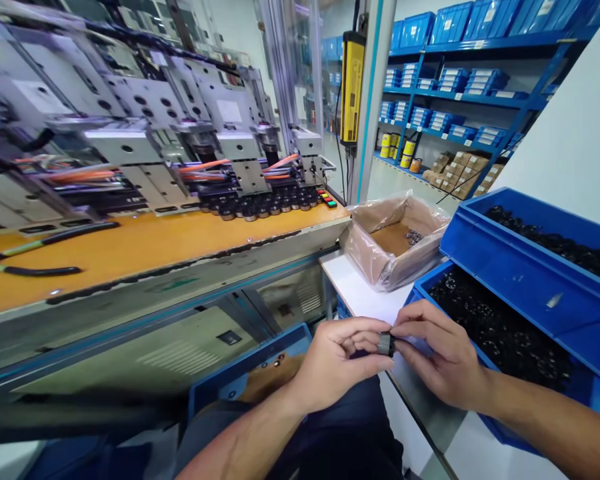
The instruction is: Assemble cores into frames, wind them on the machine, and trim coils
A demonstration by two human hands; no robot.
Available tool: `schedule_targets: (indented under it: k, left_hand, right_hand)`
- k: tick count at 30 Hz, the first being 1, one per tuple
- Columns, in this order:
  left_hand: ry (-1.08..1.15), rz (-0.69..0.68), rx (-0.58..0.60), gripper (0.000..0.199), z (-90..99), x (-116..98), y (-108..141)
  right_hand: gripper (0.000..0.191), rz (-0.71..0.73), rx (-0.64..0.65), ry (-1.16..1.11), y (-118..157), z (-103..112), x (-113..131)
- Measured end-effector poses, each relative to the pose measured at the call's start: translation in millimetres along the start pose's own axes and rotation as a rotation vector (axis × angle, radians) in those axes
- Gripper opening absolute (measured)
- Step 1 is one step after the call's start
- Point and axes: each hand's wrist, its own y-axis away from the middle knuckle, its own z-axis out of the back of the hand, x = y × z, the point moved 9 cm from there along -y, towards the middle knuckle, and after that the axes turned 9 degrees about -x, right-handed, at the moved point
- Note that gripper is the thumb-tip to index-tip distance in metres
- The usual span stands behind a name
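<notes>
A small cylindrical part (385,344), grey with a black end face, is held up in front of my body. My left hand (333,357) grips its grey side between thumb and fingers. On the black end, the fingertips of my right hand (437,350) are closed in a pinch; whether they hold a separate small piece there is hidden. Just beyond my right hand is a blue bin (420,291) full of small black parts. A row of similar dark round parts (265,205) stands at the machine's foot on the orange bench top (180,247).
Another blue bin (525,283) of black parts overlaps the lower one at right. A plastic-lined carton (380,267) with a few small pieces stands on the white table (350,283). Pliers (45,270) with black grips lie at bench left. A blue tray (200,393) sits low beside my legs.
</notes>
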Motion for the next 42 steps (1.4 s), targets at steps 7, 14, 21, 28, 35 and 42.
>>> schedule_targets:
  k: [7,14,21,28,35,42]
  left_hand:
    - [0.012,-0.062,0.008,0.039,-1.7,-4,-4]
    - [0.090,-0.035,0.045,0.039,-6.2,-3,-5]
    - [0.098,-0.047,0.044,0.039,-5.5,-3,-3]
    - [0.098,-0.061,0.058,0.037,-6.1,-5,-3]
    - [0.042,-0.050,0.025,0.037,-3.6,-4,-2]
    - [0.022,-0.070,0.030,0.036,-4.3,-6,-2]
  right_hand:
    - [0.032,0.175,0.056,0.122,5,-1,9]
    - [0.029,0.254,0.017,0.197,6,0,10]
    - [0.028,0.246,0.059,0.204,11,-2,7]
    - [0.027,0.240,0.054,0.206,8,-2,7]
    - [0.029,0.249,0.048,0.188,7,-2,10]
    - [0.031,0.243,0.061,0.190,8,-2,8]
